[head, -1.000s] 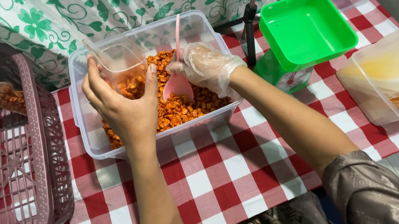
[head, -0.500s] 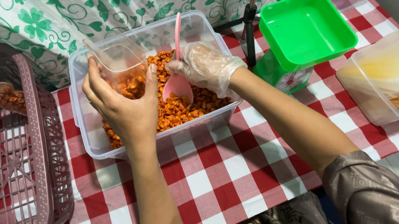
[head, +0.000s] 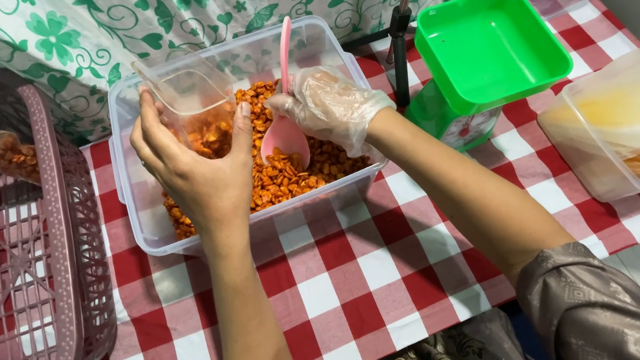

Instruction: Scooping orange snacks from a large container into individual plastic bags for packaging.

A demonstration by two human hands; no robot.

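The bare left hand [head: 197, 161], forearm raised upright, grips a small clear bag [head: 193, 110] part-filled with orange snack pieces. The gloved right hand [head: 334, 105] is closed round a pink scoop [head: 286, 130], its bowl resting in the snacks inside the clear tub [head: 147, 224]. A pink basket [head: 61, 247] stands to the left and a green scale [head: 488, 50] to the right.

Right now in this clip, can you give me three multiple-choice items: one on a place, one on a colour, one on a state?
1. Where is the green scale?
A. right of the clear tub
B. inside the basket
C. on the floor

2. What colour is the scoop?
A. blue
B. pink
C. black

3. What is the state of the small bag in the left hand?
A. sealed flat
B. lying in the basket
C. held open, partly filled with orange snack

Key: 1 A, it stands right of the tub; 2 B, its bowl and handle are pink; 3 C, its mouth gapes above the snack.
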